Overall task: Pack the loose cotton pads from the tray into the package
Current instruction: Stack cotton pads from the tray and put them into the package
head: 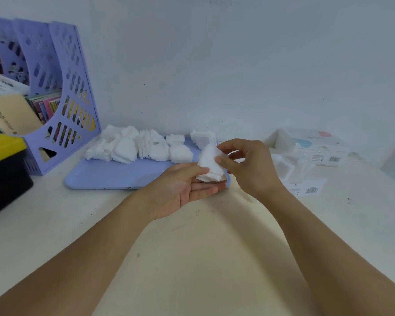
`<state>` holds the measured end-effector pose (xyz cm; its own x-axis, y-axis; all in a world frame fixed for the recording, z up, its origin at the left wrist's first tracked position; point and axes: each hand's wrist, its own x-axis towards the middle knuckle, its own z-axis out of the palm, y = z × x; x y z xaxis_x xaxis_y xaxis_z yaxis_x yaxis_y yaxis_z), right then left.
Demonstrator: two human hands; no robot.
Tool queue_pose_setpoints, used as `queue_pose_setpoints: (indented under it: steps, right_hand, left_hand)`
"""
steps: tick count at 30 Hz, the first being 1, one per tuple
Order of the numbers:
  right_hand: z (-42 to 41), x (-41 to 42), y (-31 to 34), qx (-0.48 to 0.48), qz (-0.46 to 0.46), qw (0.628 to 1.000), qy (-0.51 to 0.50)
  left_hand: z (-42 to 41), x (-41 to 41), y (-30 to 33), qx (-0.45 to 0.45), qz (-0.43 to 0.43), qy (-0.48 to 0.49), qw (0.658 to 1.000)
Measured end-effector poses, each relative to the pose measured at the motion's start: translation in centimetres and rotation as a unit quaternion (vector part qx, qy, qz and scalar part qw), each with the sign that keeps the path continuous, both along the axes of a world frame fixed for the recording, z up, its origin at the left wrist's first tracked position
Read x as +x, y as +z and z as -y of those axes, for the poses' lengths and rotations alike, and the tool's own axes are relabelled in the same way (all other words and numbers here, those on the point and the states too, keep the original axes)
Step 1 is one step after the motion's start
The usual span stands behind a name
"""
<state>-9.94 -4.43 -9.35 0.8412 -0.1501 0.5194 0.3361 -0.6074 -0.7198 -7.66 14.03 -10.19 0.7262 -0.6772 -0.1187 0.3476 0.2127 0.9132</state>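
A stack of white cotton pads (209,166) sits between both hands above the near right corner of the lilac tray (114,175). My left hand (183,188) lies palm up under the stack, thumb pressed on its left side. My right hand (246,165) pinches the stack's upper right edge with thumb and fingers. Several loose piles of cotton pads (144,145) lie along the tray's far edge. The clear plastic package (290,166) with barcode labels lies on the table to the right of my right hand.
A lilac file rack (55,92) with books and papers stands at the left against the wall. A black bin with a yellow lid (2,169) sits at the far left. A white box with pink and blue marks (315,140) rests behind the package.
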Motion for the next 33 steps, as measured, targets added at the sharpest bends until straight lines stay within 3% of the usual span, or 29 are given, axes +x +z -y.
queue_pose_setpoints:
  steps: [10,19,33]
  right_hand:
    - [0.4,-0.2,0.6,0.073,0.005,0.997,0.009]
    - [1.7,-1.4,2.9,-0.001,-0.052,0.993,0.102]
    - [1.7,-0.9,2.1,-0.025,-0.047,0.996,0.078]
  left_hand:
    - [-0.1,0.3,-0.3,-0.013,-0.005,-0.003,1.000]
    - [-0.3,0.1,-0.1,0.014,0.018,-0.010,1.000]
    - [-0.1,-0.1,-0.1,0.018,0.026,-0.036,0.999]
